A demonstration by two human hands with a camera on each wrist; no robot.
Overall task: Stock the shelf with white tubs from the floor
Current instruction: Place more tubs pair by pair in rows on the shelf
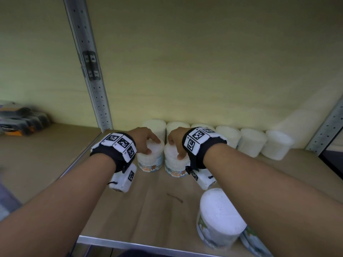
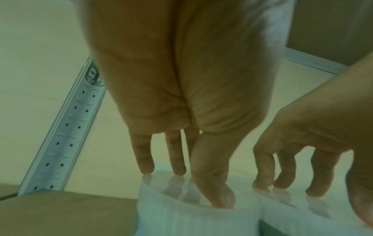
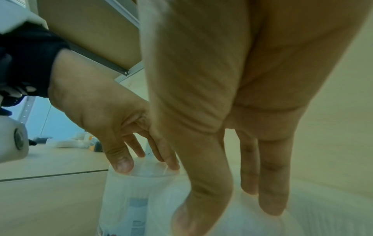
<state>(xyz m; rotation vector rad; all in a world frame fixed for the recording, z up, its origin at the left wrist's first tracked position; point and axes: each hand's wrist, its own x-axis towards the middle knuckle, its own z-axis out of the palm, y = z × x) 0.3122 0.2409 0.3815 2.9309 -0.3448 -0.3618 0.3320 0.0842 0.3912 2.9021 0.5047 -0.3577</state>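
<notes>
Two white tubs with "Cotton Buds" labels stand side by side on the wooden shelf (image 1: 148, 210), in front of a back row of white tubs (image 1: 250, 141). My left hand (image 1: 153, 145) grips the left tub (image 1: 150, 160) from above, fingers on the far rim and thumb on the near rim. My right hand (image 1: 175, 150) holds the right tub (image 1: 174, 164) the same way. In the left wrist view the left hand (image 2: 187, 186) pinches its tub (image 2: 191, 220) across the lid. The right wrist view shows the right hand (image 3: 226, 214) over its tub (image 3: 302, 223).
Another white tub (image 1: 219, 217) stands near the shelf's front edge at the right, under my right forearm. A perforated metal upright (image 1: 92, 86) bounds the bay on the left, another upright (image 1: 326, 130) on the right. Dark packages (image 1: 18, 121) lie on the neighbouring shelf.
</notes>
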